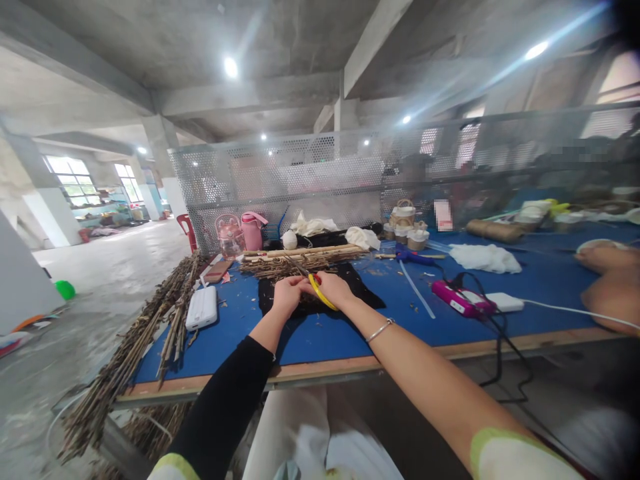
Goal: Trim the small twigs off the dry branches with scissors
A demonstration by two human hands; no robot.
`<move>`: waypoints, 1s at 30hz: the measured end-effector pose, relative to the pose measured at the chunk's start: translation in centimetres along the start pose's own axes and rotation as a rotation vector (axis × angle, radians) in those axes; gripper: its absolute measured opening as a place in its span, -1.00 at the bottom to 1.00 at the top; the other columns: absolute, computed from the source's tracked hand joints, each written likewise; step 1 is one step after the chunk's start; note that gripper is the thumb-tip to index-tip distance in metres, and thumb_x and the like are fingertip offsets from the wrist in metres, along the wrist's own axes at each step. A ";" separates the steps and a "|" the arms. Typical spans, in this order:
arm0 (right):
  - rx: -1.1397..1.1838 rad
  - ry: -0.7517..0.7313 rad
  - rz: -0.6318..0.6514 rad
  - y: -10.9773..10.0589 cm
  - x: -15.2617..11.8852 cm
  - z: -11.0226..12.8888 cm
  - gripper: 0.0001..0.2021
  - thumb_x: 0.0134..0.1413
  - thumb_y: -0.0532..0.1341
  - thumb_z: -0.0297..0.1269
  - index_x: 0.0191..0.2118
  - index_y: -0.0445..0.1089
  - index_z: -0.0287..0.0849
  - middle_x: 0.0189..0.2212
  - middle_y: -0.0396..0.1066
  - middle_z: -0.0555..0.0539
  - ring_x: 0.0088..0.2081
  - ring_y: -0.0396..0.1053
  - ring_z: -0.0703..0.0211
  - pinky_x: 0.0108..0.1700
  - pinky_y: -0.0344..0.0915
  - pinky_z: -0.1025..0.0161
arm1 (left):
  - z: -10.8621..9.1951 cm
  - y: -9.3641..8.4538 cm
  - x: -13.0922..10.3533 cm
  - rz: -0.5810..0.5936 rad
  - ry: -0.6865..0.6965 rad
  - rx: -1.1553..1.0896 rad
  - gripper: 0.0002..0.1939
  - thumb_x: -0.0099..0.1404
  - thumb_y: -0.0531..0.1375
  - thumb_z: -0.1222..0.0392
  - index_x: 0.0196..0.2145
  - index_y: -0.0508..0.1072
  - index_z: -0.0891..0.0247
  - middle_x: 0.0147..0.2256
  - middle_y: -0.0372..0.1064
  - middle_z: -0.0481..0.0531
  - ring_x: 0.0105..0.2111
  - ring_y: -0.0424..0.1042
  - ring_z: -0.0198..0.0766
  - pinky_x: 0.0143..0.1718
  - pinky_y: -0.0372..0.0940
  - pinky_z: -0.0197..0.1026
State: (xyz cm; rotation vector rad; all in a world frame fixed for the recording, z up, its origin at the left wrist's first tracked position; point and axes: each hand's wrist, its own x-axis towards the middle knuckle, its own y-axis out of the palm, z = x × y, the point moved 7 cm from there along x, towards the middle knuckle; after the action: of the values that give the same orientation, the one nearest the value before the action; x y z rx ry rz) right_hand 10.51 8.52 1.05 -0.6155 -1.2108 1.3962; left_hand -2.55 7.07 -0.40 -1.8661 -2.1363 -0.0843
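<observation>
Yellow-handled scissors (323,293) are gripped in my right hand (334,289), their dark blades pointing up and left. Close against it on the left is my left hand (287,296), its fingers pinched near the blades; whatever they hold is too small to make out. Both hands are over a black cloth (363,288) on the blue table (320,340). Just beyond them lies a bundle of thin brown twigs (265,265), with paler sticks (320,251) along its back.
Long dry stalks (145,333) cover the table's left edge beside a white power bank (202,307). At right are a purple power strip (463,299), a blue glue gun (413,255), white fluff (485,257) and another person's arm (613,293). Pink bottles (254,232) stand behind.
</observation>
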 end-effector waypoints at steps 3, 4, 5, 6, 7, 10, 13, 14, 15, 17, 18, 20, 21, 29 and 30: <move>0.004 -0.012 -0.014 0.0 0.0 0.0 -0.38 -0.15 0.02 0.32 -0.21 0.26 -0.17 -0.28 0.43 -0.19 -0.23 0.38 -0.01 -0.32 0.14 0.27 | 0.2 0.1 0.2 0.018 0.001 -0.053 -0.72 0.01 0.21 0.15 -0.32 0.54 0.35 -0.43 0.48 0.07 -0.50 0.34 -0.33 -0.40 0.22 -0.29; 0.015 -0.018 -0.007 0.2 0.0 0.0 -0.38 -0.15 0.03 0.31 -0.19 0.25 -0.18 -0.26 0.42 -0.19 -0.22 0.38 0.00 -0.32 0.14 0.28 | 0.3 0.2 0.2 0.022 0.000 -0.069 -0.72 0.01 0.22 0.16 -0.33 0.55 0.36 -0.43 0.48 0.08 -0.50 0.34 -0.33 -0.40 0.22 -0.29; 0.025 -0.023 0.001 0.3 0.0 0.0 -0.38 -0.15 0.04 0.30 -0.18 0.23 -0.18 -0.25 0.41 -0.19 -0.21 0.37 0.00 -0.32 0.14 0.28 | 0.3 0.2 0.2 0.025 -0.004 -0.082 -0.72 0.00 0.22 0.16 -0.33 0.55 0.36 -0.43 0.48 0.08 -0.50 0.34 -0.32 -0.40 0.22 -0.29; 0.034 -0.030 0.007 0.4 -0.1 0.0 -0.38 -0.14 0.05 0.29 -0.17 0.22 -0.18 -0.23 0.40 -0.19 -0.20 0.37 0.01 -0.32 0.14 0.28 | 0.4 0.2 0.3 0.028 -0.009 -0.092 -0.72 0.00 0.23 0.15 -0.33 0.55 0.36 -0.44 0.48 0.08 -0.50 0.34 -0.32 -0.40 0.22 -0.29; 0.040 -0.037 0.009 0.4 -0.1 0.0 -0.39 -0.14 0.06 0.29 -0.16 0.22 -0.18 -0.22 0.40 -0.19 -0.20 0.36 0.01 -0.31 0.13 0.29 | 0.4 0.3 0.3 0.030 -0.016 -0.100 -0.72 -0.01 0.23 0.15 -0.34 0.55 0.37 -0.44 0.48 0.08 -0.50 0.34 -0.32 -0.40 0.22 -0.29; 0.042 -0.051 -0.005 0.4 -0.1 0.1 -0.40 -0.14 0.07 0.27 -0.17 0.21 -0.19 -0.20 0.38 -0.19 -0.18 0.35 0.00 -0.31 0.13 0.29 | 0.4 0.3 0.3 0.033 -0.019 -0.103 -0.71 -0.01 0.23 0.13 -0.34 0.55 0.38 -0.44 0.47 0.09 -0.50 0.34 -0.31 -0.40 0.22 -0.28; 0.034 -0.045 -0.002 0.5 -0.1 0.1 -0.41 -0.12 0.06 0.26 -0.17 0.21 -0.18 -0.22 0.39 -0.19 -0.18 0.36 -0.01 -0.32 0.13 0.29 | 0.2 0.3 0.2 0.037 0.005 -0.073 -0.71 0.01 0.21 0.14 -0.32 0.54 0.37 -0.43 0.48 0.08 -0.47 0.36 -0.29 -0.37 0.23 -0.27; 0.031 -0.043 0.002 0.5 0.0 0.1 -0.42 -0.11 0.05 0.27 -0.17 0.21 -0.18 -0.23 0.39 -0.19 -0.19 0.36 -0.01 -0.32 0.13 0.29 | 0.2 0.3 0.2 0.037 0.012 -0.059 -0.70 0.01 0.21 0.15 -0.31 0.54 0.36 -0.42 0.48 0.08 -0.46 0.36 -0.29 -0.36 0.23 -0.26; 0.027 -0.041 0.003 0.5 0.0 0.1 -0.42 -0.10 0.03 0.27 -0.18 0.21 -0.18 -0.25 0.40 -0.19 -0.20 0.37 -0.01 -0.33 0.13 0.29 | 0.1 0.2 0.2 0.035 0.017 -0.045 -0.70 0.02 0.21 0.15 -0.30 0.54 0.36 -0.42 0.48 0.07 -0.46 0.36 -0.29 -0.35 0.23 -0.26; 0.017 -0.033 0.000 0.5 0.0 0.0 -0.43 -0.07 0.00 0.27 -0.20 0.23 -0.17 -0.28 0.41 -0.19 -0.23 0.38 -0.01 -0.34 0.13 0.28 | 0.0 0.1 0.1 0.029 0.023 -0.025 -0.71 0.02 0.20 0.16 -0.30 0.54 0.35 -0.42 0.48 0.07 -0.46 0.36 -0.28 -0.35 0.23 -0.26; 0.010 -0.026 -0.003 0.4 0.1 0.0 -0.44 -0.06 -0.02 0.27 -0.22 0.23 -0.17 -0.29 0.41 -0.19 -0.24 0.38 -0.01 -0.35 0.13 0.28 | 0.0 0.1 0.1 0.025 0.024 -0.021 -0.72 0.03 0.20 0.16 -0.30 0.54 0.35 -0.42 0.48 0.06 -0.46 0.36 -0.28 -0.35 0.23 -0.26; -0.006 -0.013 -0.011 0.3 0.1 -0.1 -0.43 -0.06 -0.04 0.28 -0.24 0.25 -0.16 -0.29 0.42 -0.20 -0.25 0.38 0.00 -0.35 0.13 0.27 | 0.0 0.0 0.2 0.018 0.024 -0.022 -0.72 0.03 0.20 0.17 -0.30 0.54 0.34 -0.41 0.49 0.06 -0.45 0.37 -0.28 -0.35 0.23 -0.26; -0.013 -0.009 -0.014 0.3 0.1 -0.1 -0.42 -0.08 -0.04 0.30 -0.25 0.26 -0.16 -0.29 0.42 -0.20 -0.26 0.38 0.00 -0.35 0.14 0.27 | 0.0 0.0 0.2 0.015 0.023 -0.028 -0.72 0.03 0.20 0.17 -0.30 0.54 0.34 -0.41 0.49 0.06 -0.45 0.37 -0.27 -0.35 0.23 -0.26; -0.010 0.007 0.021 0.1 0.0 0.0 -0.39 -0.16 -0.01 0.35 -0.29 0.33 -0.14 -0.30 0.42 -0.18 -0.24 0.38 0.01 -0.32 0.17 0.27 | -0.3 -0.3 0.0 -0.008 0.016 0.005 -0.74 0.05 0.19 0.18 -0.30 0.55 0.32 -0.42 0.49 0.04 -0.43 0.38 -0.26 -0.34 0.24 -0.26; -0.011 0.007 0.024 0.1 0.0 0.0 -0.39 -0.16 -0.01 0.35 -0.30 0.33 -0.14 -0.30 0.42 -0.18 -0.24 0.38 0.00 -0.32 0.17 0.27 | -0.3 -0.3 0.0 -0.012 0.015 0.011 -0.75 0.05 0.19 0.18 -0.31 0.55 0.32 -0.42 0.49 0.04 -0.43 0.38 -0.26 -0.34 0.24 -0.27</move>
State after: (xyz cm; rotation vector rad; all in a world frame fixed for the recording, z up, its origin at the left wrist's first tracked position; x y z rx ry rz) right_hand 10.51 8.50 0.95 -0.6440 -1.2094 1.4076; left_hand -2.78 6.91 -0.05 -1.8407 -2.1342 -0.0878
